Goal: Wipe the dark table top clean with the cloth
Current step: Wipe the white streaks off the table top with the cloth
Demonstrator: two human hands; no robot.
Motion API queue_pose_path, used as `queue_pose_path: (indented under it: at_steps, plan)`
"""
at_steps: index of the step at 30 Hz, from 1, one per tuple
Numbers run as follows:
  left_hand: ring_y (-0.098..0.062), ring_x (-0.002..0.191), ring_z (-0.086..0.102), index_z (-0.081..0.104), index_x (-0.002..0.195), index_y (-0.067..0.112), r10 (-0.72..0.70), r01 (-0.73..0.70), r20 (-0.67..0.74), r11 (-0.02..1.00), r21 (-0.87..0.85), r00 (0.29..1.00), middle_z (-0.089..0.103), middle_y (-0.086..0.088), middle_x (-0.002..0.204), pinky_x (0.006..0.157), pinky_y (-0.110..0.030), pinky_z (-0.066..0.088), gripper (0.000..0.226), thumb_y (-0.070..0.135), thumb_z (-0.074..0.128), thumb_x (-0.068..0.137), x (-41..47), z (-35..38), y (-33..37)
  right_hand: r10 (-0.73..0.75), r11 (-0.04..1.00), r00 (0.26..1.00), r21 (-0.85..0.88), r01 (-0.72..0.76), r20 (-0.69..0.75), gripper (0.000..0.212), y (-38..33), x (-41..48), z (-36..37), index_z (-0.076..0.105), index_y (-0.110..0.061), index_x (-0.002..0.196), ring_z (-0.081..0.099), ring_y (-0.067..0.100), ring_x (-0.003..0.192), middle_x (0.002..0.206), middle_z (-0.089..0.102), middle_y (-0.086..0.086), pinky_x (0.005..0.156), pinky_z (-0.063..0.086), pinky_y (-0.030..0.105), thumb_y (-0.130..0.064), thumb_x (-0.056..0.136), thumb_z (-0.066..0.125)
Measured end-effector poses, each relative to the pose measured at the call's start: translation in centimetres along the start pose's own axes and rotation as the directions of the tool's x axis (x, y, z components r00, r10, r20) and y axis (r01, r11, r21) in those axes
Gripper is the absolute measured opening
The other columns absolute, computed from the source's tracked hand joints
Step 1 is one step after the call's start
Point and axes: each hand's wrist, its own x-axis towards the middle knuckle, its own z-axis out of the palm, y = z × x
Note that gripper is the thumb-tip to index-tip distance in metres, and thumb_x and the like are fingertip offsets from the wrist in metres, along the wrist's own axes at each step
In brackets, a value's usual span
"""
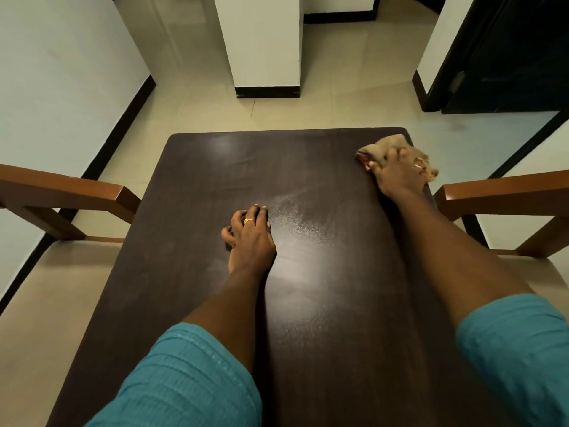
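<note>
The left hand (249,234) rests mid-frame on the dark desk (191,272), fingers curled and holding nothing. Pale dust (303,229) lies just beside it. Upper right, the right hand (400,171) pinches the cloth (385,146) at the far corner. Press flat and sweep back across the dust.

one table (197,192) – one cloth (389,146) – two chairs (70,189)

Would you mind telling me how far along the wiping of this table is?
Partly done, by the look of it. The right hand presses the cloth at the far right corner of the table. A pale dusty patch beside the left hand, which rests curled on the top, shows that the middle is left. The left side looks darker; whether it is wiped is unclear.
</note>
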Motion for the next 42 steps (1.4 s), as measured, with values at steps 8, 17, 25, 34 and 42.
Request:
queue_pose_path:
  at_steps: [8,17,25,34,42]
  plan:
    - [-0.021,0.130,0.020,0.036,0.137,0.019,0.010,-0.010,0.007,1.000,0.001,1.000,0.033,0.001,0.146,0.100,-0.045,0.017,0.040,0.022,0.031,0.098,0.0,0.2,-0.1,0.124,0.992,0.992,0.024,-0.124,0.018,0.059,0.5,-0.3,-1.0,0.023,-0.016,0.146,0.024,0.046,0.137,0.157,0.017,0.014,0.106,0.028,0.063,-0.046,0.097,0.039]
    - [-0.022,0.129,0.021,0.036,0.136,0.019,0.013,-0.013,0.004,1.000,0.015,1.000,0.034,0.002,0.145,0.100,-0.047,0.020,0.041,0.016,0.035,0.095,-0.2,0.0,0.1,0.220,0.975,0.974,-0.012,-0.221,-0.049,0.048,1.0,-8.0,-0.1,0.030,-0.010,0.139,0.019,0.052,0.137,0.156,0.017,0.020,0.108,0.017,0.067,-0.038,0.101,0.033]
    - [-0.022,0.129,0.022,0.035,0.137,0.019,0.003,-0.003,0.008,1.000,0.026,1.000,0.034,0.001,0.146,0.099,-0.047,0.020,0.041,0.017,0.034,0.096,-0.1,0.1,0.0,0.373,0.927,0.925,0.081,-0.367,-0.073,0.032,0.6,-12.9,1.8,0.044,-0.015,0.122,0.016,0.056,0.135,0.154,0.020,0.021,0.106,0.013,0.069,-0.037,0.099,0.036]
    - [-0.022,0.129,0.022,0.036,0.137,0.019,-0.003,0.002,0.021,1.000,0.011,1.000,0.033,0.001,0.146,0.100,-0.046,0.019,0.040,0.021,0.031,0.097,-0.2,-0.1,0.2,0.363,0.932,0.922,0.074,-0.356,-0.137,0.033,-1.5,-12.0,2.8,0.043,-0.019,0.128,0.013,0.058,0.135,0.156,0.018,0.018,0.105,0.010,0.070,-0.036,0.100,0.037]
    - [-0.022,0.130,0.023,0.033,0.139,0.020,-0.015,0.014,0.031,1.000,0.025,0.999,0.032,0.001,0.148,0.100,-0.046,0.019,0.041,0.021,0.029,0.098,-0.1,-0.3,0.2,0.115,0.993,0.987,-0.003,-0.116,-0.112,0.042,-1.3,-3.5,1.5,0.038,-0.023,0.137,0.019,0.054,0.136,0.157,0.020,0.011,0.107,0.008,0.068,-0.040,0.100,0.032]
